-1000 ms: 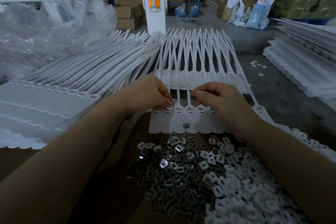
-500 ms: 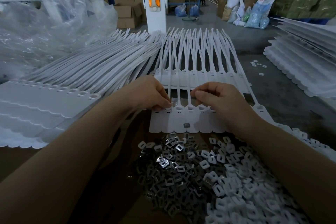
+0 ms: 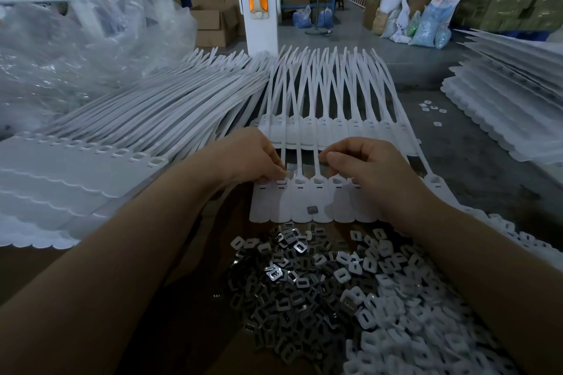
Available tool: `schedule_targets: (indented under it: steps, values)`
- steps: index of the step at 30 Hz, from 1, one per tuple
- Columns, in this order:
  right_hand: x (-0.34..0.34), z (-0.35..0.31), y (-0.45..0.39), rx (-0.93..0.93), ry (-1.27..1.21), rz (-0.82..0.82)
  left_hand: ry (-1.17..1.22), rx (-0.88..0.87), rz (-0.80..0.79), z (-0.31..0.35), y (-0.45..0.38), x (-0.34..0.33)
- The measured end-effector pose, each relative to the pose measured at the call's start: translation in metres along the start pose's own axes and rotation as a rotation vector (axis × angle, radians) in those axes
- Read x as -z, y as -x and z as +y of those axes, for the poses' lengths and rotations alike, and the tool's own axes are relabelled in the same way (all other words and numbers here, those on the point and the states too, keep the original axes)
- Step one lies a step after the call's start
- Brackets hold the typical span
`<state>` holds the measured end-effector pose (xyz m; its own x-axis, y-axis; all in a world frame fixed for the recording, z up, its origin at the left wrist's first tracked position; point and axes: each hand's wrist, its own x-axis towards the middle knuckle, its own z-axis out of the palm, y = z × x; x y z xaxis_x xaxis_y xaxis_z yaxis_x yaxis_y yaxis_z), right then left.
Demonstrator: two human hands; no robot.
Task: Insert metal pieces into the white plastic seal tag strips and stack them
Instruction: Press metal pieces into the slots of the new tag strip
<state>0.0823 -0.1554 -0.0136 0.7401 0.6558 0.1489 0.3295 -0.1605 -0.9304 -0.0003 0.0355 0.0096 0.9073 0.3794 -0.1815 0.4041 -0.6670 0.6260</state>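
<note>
**Both hands up at the strip's sockets**

The strip [image 3: 304, 204] lay flat just past the metal pieces [image 3: 283, 277] and white caps [image 3: 396, 313]. Left hand [image 3: 253, 158] had its fingertips pinched narrow on something shiny at the second socket. Right hand [image 3: 365, 167] was curled over the right-side sockets, couldn't tell what it held. One loose piece [image 3: 312, 209] sat on the strip between them.

Dim foreground, brighter background; edges bowed, corners perhaps soft.

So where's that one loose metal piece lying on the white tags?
The loose metal piece lies on the near end of the white tag strip, low centre in the head view, between both hands and just beyond the heap of metal pieces.
</note>
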Motion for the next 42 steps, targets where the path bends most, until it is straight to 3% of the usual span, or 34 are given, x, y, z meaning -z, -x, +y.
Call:
schedule_targets:
  steps: [10, 15, 42]
  values:
    - [0.0003, -0.0010, 0.0007, 0.001, 0.001, 0.001, -0.046, 0.012, -0.001, 0.0005, 0.0028, 0.0009]
    - [-0.0005, -0.0011, 0.0014, -0.001, 0.003, 0.003, 0.052, 0.064, -0.027, 0.0011, 0.0053, 0.0031]
    - [-0.0024, 0.0007, 0.0018, 0.006, -0.002, -0.002, -0.083, 0.100, -0.043, 0.0071, 0.0015, -0.0004]
